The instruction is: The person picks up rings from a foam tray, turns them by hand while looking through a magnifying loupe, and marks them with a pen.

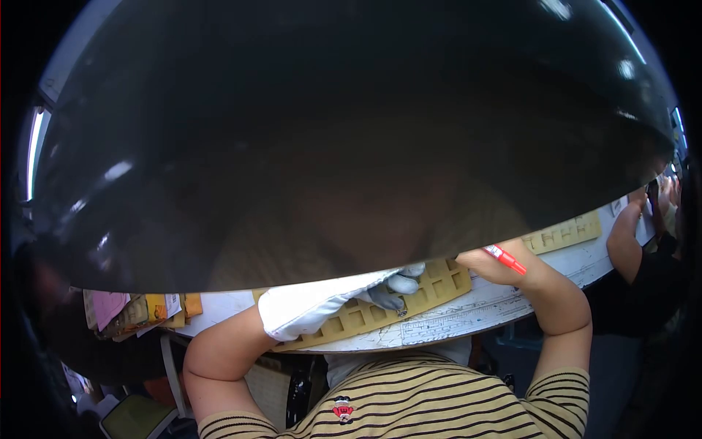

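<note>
My left hand point(387, 287), in a white and grey glove, reaches over a yellow tray point(351, 320) with rows of square compartments. Its fingers are bent, and a small shiny metal piece point(401, 311) shows at a grey fingertip; its kind is too small to tell. My bare right hand point(486, 266) is closed around a red marker pen point(510, 261), whose red end points back toward the wrist. A dark curved surface point(351, 146) covers the upper view and hides the right fingertips and part of the left hand.
Another yellow tray point(567, 233) lies farther right on the worn white table point(468, 320). A ruler strip runs near its front edge. Packets and papers point(139, 311) are piled at the left. At the far right is another person's arm point(625, 238).
</note>
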Available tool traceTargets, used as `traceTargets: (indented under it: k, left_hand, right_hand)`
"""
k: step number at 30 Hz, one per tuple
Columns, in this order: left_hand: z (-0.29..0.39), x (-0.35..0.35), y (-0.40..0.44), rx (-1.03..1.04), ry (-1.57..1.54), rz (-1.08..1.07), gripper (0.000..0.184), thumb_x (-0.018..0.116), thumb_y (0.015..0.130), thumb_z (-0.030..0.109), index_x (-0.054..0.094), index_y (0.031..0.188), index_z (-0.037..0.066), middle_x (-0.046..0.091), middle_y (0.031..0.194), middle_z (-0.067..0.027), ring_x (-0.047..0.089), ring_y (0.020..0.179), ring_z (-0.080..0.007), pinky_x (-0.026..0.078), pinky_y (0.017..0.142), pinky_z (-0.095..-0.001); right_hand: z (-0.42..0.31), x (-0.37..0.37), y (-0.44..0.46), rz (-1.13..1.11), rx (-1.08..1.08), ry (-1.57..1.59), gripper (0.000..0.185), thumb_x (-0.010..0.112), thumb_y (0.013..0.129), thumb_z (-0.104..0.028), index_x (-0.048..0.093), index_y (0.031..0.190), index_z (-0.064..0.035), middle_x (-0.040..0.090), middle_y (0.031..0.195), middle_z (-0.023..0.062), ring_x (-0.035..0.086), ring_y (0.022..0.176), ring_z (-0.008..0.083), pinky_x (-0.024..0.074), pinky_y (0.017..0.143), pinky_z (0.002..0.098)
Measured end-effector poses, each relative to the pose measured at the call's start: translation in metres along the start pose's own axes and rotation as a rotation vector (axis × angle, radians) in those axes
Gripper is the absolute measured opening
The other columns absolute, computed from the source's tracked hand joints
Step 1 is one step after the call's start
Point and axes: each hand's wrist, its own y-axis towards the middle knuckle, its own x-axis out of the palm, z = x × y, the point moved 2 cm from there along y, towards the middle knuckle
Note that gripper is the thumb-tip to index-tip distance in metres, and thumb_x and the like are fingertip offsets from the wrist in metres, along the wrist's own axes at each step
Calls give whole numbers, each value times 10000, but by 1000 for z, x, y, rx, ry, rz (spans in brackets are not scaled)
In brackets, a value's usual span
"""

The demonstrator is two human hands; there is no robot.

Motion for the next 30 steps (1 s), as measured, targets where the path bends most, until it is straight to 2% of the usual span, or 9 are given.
traceTargets:
  k: [2,6,9,11,15,20,30]
  left_hand:
    - [2,3,1,-64,-181,-129,410,576,933,211,511,1224,-70,612,1145,-214,657,973,-285,590,770,-381]
    - [-4,-3,3,-130,-359,-224,429,567,939,211,481,1251,-71,596,1162,-224,650,994,-301,599,724,-378]
    - [-7,-4,4,-154,-457,-306,460,572,936,223,458,1264,-78,595,1148,-240,648,997,-314,604,696,-382]
    - [-9,-3,3,-219,-483,-350,432,566,938,208,464,1241,-82,597,1132,-252,656,972,-319,606,689,-387]
    - [-11,-5,2,-171,-425,-270,388,563,938,191,489,1200,-85,611,1098,-257,669,925,-320,602,677,-378]
    - [-4,-2,2,-138,-281,-90,353,567,934,182,517,1136,-103,650,1000,-237,686,856,-306,588,663,-343]
    - [-3,1,2,-133,-228,-43,345,573,930,193,539,1109,-100,656,996,-226,688,848,-290,584,662,-328]
  right_hand:
    - [2,1,0,20,22,125,176,677,843,-94,653,998,-15,681,926,91,656,840,165,524,750,296]
    - [7,3,1,30,-48,42,167,675,837,-78,658,991,-16,683,949,102,659,855,182,521,769,297]
    - [13,7,2,-7,-98,-59,165,685,820,-58,662,980,-23,673,901,92,656,807,183,519,709,287]
    - [12,10,1,67,-231,6,171,693,804,-39,665,973,-28,653,840,74,643,750,176,505,641,277]
    - [12,10,3,67,-244,-1,165,694,798,-27,666,961,-28,631,798,61,630,716,166,492,602,271]
    - [8,8,3,124,-250,-97,188,692,802,-25,672,988,-28,658,863,84,639,743,182,509,647,273]
    - [8,3,1,115,-172,-188,186,652,826,8,662,1011,2,673,934,129,660,822,203,530,713,291]
